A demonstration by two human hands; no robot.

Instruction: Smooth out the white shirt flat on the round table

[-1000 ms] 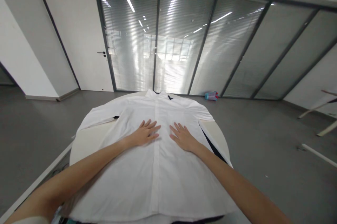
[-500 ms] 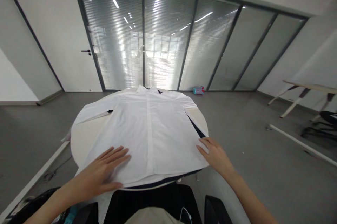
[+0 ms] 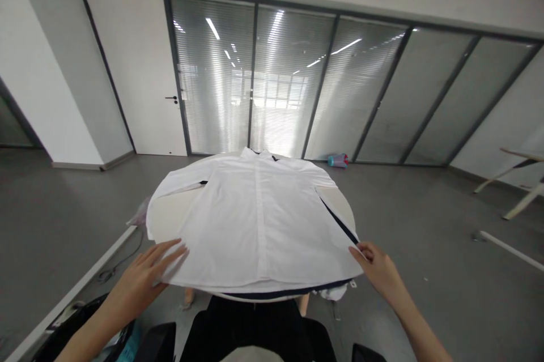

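In the head view, a white shirt (image 3: 229, 226) lies spread front up over a pale, rounded tabletop (image 3: 174, 212), its collar (image 3: 255, 153) at the far edge and its hem along the near edge; the button placket (image 3: 260, 214) runs down the middle, and a dark layer (image 3: 276, 296) shows beneath the hem at the near edge; my left hand (image 3: 170, 263) is at the shirt's near left corner, fingers extended over the side of the fabric and thumb apart from them, not clenched; my right hand (image 3: 359, 248) is at the near right of the tabletop, fingers bent and thumb close to them at the shirt's edge, though I cannot tell whether any cloth is pinched; one sleeve (image 3: 181, 178) reaches out along the left edge, bare tabletop showing between it and the body; beyond the far edge, a blue-and-pink object (image 3: 338, 161) lies on the floor (image 3: 403, 271).
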